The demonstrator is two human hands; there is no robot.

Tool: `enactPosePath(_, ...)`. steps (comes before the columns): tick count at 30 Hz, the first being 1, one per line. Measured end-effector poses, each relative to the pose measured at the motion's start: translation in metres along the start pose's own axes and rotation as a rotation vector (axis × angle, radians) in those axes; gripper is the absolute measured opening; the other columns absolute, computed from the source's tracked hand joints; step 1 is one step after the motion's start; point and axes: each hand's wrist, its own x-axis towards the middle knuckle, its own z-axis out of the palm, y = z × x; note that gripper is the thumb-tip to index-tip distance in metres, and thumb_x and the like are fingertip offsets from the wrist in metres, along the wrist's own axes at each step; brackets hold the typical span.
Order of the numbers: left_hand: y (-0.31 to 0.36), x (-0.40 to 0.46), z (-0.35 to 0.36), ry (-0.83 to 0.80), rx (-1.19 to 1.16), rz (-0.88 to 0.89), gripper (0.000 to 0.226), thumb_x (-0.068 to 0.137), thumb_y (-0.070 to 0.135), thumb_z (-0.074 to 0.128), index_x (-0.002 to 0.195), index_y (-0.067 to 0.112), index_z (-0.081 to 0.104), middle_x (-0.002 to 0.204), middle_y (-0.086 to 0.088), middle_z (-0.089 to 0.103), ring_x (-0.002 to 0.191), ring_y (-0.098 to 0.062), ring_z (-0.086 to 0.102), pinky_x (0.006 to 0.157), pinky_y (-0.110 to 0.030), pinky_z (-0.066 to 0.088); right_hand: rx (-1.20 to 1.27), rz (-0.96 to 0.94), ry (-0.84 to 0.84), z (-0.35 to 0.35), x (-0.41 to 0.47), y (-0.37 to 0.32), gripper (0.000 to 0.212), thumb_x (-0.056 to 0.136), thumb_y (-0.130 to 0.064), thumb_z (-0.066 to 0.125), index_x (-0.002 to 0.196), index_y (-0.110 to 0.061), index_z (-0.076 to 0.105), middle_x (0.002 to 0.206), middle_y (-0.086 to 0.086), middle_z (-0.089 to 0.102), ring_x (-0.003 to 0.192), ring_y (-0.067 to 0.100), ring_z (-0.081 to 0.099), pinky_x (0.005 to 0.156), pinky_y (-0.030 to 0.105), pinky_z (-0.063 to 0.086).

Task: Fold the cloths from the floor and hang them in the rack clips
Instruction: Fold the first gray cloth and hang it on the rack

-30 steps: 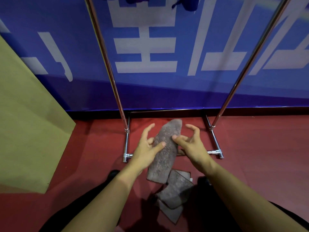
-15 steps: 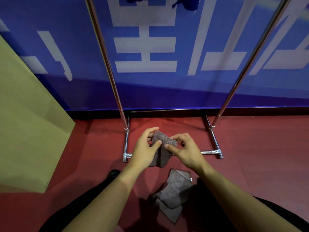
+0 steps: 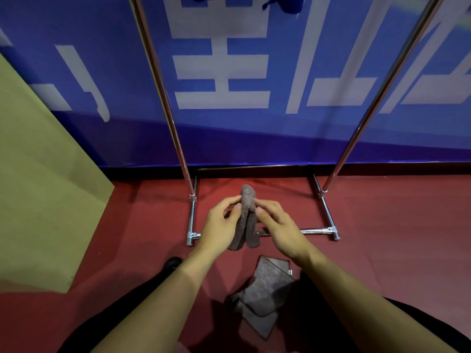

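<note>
A folded grey cloth (image 3: 246,220) is pinched at its top fold by the left hand (image 3: 221,226) and right hand (image 3: 277,226) above the near rack (image 3: 316,230) base, apparently ready for lifting to unseen clips, while more cloths (image 3: 265,294) lie nearer on the red floor (image 3: 397,250) before a blue wall (image 3: 254,133).

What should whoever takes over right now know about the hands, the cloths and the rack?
Left hand and right hand: both pinch the folded cloth near its top, held up in front of the rack base; its two halves hang down.
Remaining cloths: piled on the red floor by the person's legs.
Done: this cloth is folded in half.
Left: lift it to the rack clips, which are barely visible at the top edge, then fold and hang the pile.
</note>
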Motion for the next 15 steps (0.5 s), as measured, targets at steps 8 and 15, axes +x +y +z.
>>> enactPosePath(8,0.002,-0.013,0.009,-0.256,0.151,-0.017,0.064,0.101,0.019,0.056,0.154,0.045,0.03,0.126,0.002,0.043,0.115,0.003,0.052,0.092,0.0,0.035,0.092,0.037,0.019,-0.005,0.004,0.009,0.035,0.1,-0.022,0.058,0.134,-0.028,0.057,0.128,0.009,0.057,0.101,0.015,0.067,0.082,0.036,0.062)
enactPosePath(15,-0.002,-0.01,0.01,-0.132,0.166,0.08,0.049,0.102,0.023,0.056,0.149,0.034,0.047,0.126,0.008,0.059,0.119,-0.003,0.059,0.109,-0.031,0.045,-0.093,-0.093,0.08,-0.01,0.004,0.005,0.028,0.096,-0.019,0.064,0.124,-0.024,0.064,0.116,-0.006,0.072,0.11,0.007,0.066,0.098,0.029,0.051)
